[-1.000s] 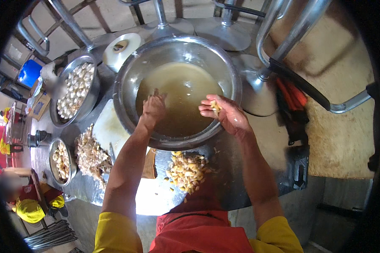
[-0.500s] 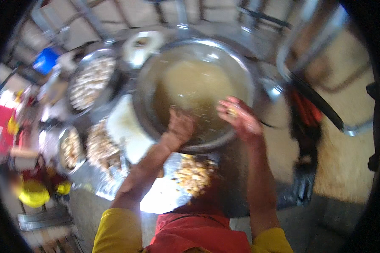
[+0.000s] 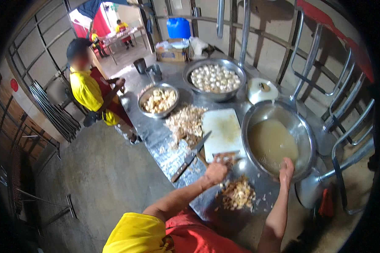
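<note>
My left hand beside the board, right hand at the basin's rim; I can't tell either grip. Table's far end: printed box, unreadable.

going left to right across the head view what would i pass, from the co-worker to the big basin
Co-worker in a yellow shirt, smaller metal bowl of pale pieces, pile of peelings, white cutting board, big metal basin of cloudy liquid.

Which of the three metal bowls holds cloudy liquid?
The largest bowl, by the right hand; the mid-sized bowl holds whitish bulbs, the smallest bowl yellowish pieces.
</note>
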The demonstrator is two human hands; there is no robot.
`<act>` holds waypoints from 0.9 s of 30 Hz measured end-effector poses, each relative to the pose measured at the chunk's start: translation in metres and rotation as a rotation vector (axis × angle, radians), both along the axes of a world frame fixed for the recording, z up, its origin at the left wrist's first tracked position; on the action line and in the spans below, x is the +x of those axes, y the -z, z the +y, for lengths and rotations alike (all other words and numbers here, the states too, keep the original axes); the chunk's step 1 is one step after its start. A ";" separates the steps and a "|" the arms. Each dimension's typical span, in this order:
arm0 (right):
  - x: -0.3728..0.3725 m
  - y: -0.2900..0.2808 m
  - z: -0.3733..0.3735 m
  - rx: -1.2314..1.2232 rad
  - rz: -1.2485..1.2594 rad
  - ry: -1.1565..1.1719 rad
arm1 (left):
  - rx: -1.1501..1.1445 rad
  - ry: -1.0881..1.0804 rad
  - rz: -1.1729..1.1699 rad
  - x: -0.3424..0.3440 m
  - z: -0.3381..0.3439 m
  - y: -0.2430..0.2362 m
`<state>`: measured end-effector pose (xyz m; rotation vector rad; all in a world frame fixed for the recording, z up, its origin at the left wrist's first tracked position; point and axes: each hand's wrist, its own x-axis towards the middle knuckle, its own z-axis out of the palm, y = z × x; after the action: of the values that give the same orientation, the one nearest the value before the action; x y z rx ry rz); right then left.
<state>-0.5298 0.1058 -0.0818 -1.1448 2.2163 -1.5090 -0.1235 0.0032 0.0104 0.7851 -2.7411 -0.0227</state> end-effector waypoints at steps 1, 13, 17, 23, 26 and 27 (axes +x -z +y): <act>-0.001 -0.005 -0.007 0.120 0.047 0.048 | 0.205 -0.060 0.065 0.023 -0.009 0.039; 0.114 -0.114 0.050 -0.374 -0.845 0.129 | 0.336 -0.235 0.378 0.116 -0.045 0.024; 0.164 -0.095 0.131 -0.433 -0.894 0.379 | 0.535 -0.164 0.370 0.136 -0.073 -0.003; 0.219 -0.008 0.268 -0.260 -0.875 0.707 | 0.502 0.418 0.393 0.131 -0.011 0.028; 0.261 -0.010 0.285 -0.273 -0.790 0.805 | 0.350 0.734 0.255 0.111 0.070 0.093; 0.271 -0.013 0.298 -0.279 -0.792 0.835 | 0.359 0.827 0.216 0.103 0.094 0.099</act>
<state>-0.2590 0.4040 -0.0692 0.4392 1.9572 -2.0909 -0.0208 0.0973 -0.0884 -0.3147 -2.6677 -0.7293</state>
